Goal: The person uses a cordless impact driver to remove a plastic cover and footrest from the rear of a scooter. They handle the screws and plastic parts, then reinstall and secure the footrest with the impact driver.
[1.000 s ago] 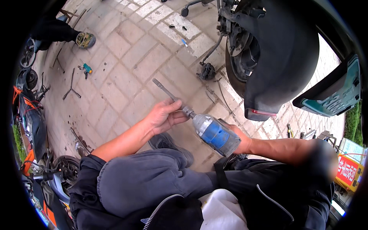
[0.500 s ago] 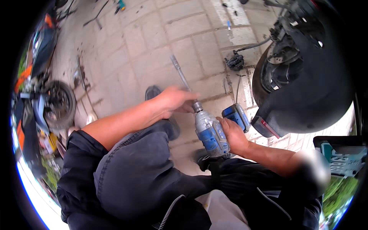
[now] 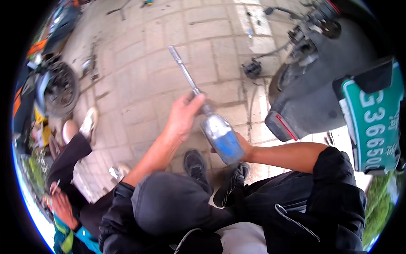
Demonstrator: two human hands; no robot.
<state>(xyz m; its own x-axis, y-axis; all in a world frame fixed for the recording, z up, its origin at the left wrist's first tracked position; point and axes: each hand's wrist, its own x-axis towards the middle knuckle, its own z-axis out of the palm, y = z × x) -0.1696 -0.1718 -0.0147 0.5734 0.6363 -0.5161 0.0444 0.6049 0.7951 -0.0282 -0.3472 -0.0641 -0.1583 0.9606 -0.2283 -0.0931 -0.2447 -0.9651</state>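
Observation:
I hold a silver-and-blue cordless impact driver over my legs, with a long steel extension bar on its front, angled up and left. My left hand is closed round the bar where it meets the driver's nose. My right hand grips the driver's handle, mostly hidden behind the tool. Beyond the bar's right side, a black brake caliper hangs or lies by a hose near the wheel of the dark two-wheeler.
The dark two-wheeler's rear fender and green plate fill the right. An orange-and-black motorcycle stands at left. A person's hand and pale shoe are close at lower left. Tools lie on the paving.
The view has shifted, and another person's leg and hand have come in at lower left. The driver and bar have tilted a little more upright. Both my hands stay on them.

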